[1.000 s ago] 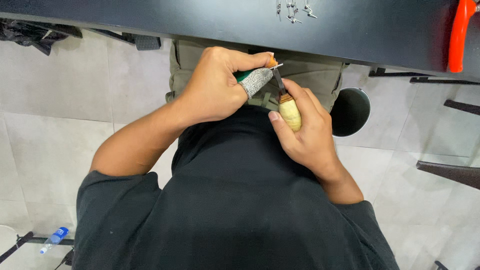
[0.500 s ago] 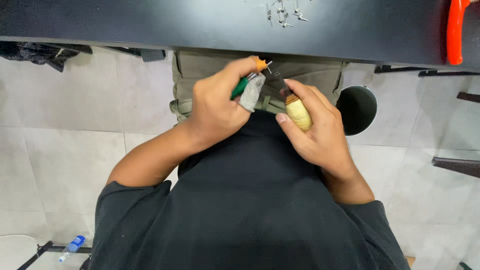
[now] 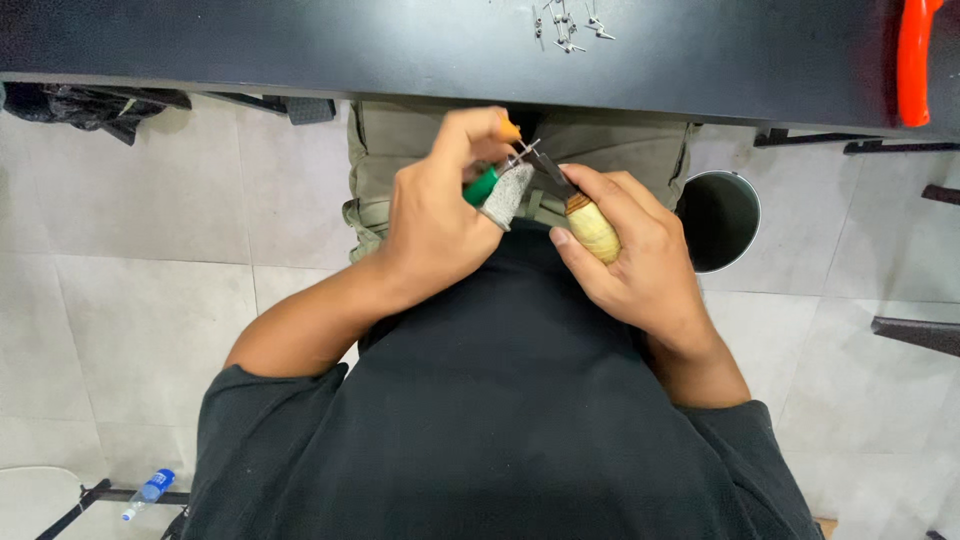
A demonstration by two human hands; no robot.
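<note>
The left hand (image 3: 435, 225) is pinching a small green-and-orange piece (image 3: 487, 180) between fingers and thumb, the thumb wearing a grey woven guard (image 3: 508, 194), and thin metal pins (image 3: 527, 155) are sticking out of the piece's upper end just past the fingertips. The right hand (image 3: 635, 255) is closing around a pale wooden handle (image 3: 592, 228), fingers wrapped tight over it, and the tool's dark narrow blade (image 3: 553, 172) is reaching up and left so its tip is meeting the pins. Both hands are working close together, nearly touching, over the person's lap, with the piece sitting just below the near edge of the black table (image 3: 300, 50). Olive trousers (image 3: 400, 150) are showing under that edge behind the hands, and the black shirt (image 3: 480, 420) is filling the view below them. On the table, straight above the hands, a cluster of small metal bits (image 3: 570, 22) is lying near the far edge of the view, and an orange tool handle (image 3: 912, 60) is resting at the table's right end. Below the table's right part, a round dark bin (image 3: 722, 218) is standing on the pale tiled floor (image 3: 130, 290) just right of the right hand. Far below the table's left end, a small bottle with a blue cap (image 3: 148, 492) is lying on the floor
</note>
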